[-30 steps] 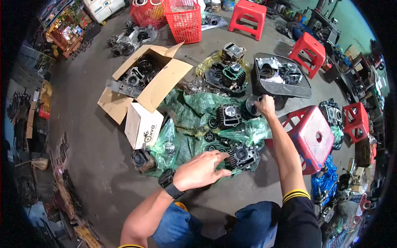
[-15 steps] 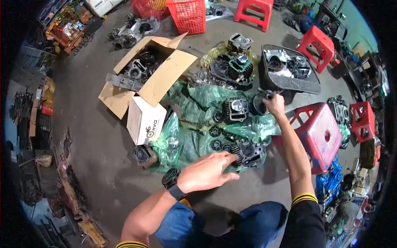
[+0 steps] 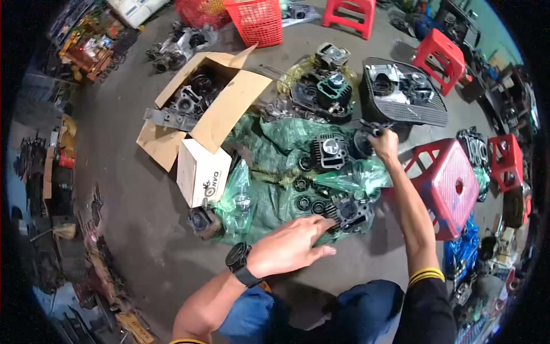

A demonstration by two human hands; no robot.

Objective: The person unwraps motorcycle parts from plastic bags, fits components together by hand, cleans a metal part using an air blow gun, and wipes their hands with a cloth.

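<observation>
My right hand is closed around the upper end of a crankshaft, a dark metal part with a round disc, at the right edge of the green sheet. My left hand is open, thumb apart, its fingertips at the finned side of an engine cylinder. Another finned cylinder with a piston stands further back, left of the crankshaft. Small ring-shaped bearings lie between these parts. Beside the right forearm is a green plastic bag with parts inside.
An open cardboard box of engine parts and a white box stand at left. A black basket holds metal parts behind my right hand. Red stools stand at right, and a red basket at the back.
The view has shifted slightly. Both hands stay at nearly the same places, the right still on the crankshaft and the left by the near cylinder.
</observation>
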